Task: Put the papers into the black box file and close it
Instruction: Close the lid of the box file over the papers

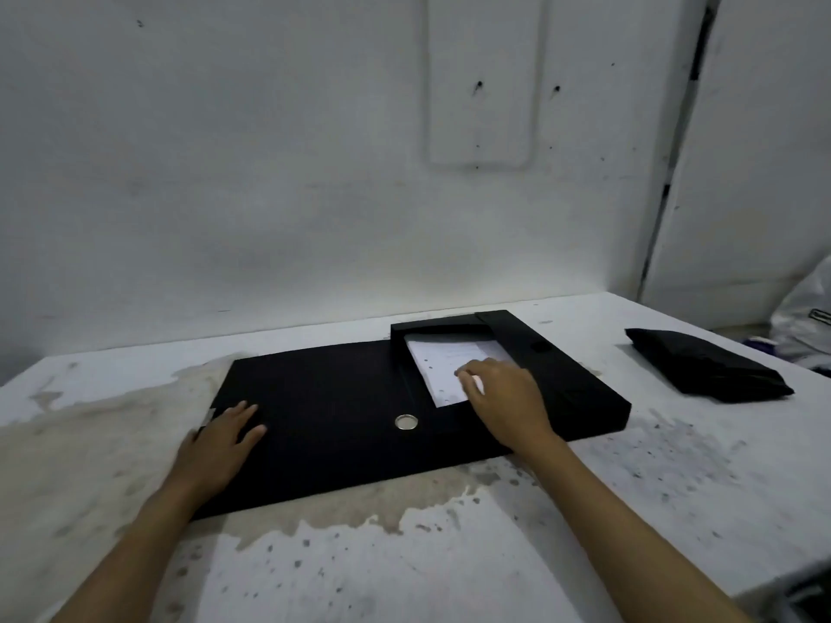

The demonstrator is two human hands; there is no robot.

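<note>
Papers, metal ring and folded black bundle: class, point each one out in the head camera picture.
papers (443,359): head view, bare middle of the top white sheet.
metal ring (406,422): head view, its silver rim on the black cover.
folded black bundle (706,370): head view, middle of its top.

The black box file (332,411) lay open and flat on the table, its wide lid spread to the left with a metal finger ring (406,422) near the hinge side. The shallow tray stood at the right, walls raised. Inside it the white papers (443,366) rested slightly askew (faint print and punch holes showed), partly covered at the near corner.
</note>
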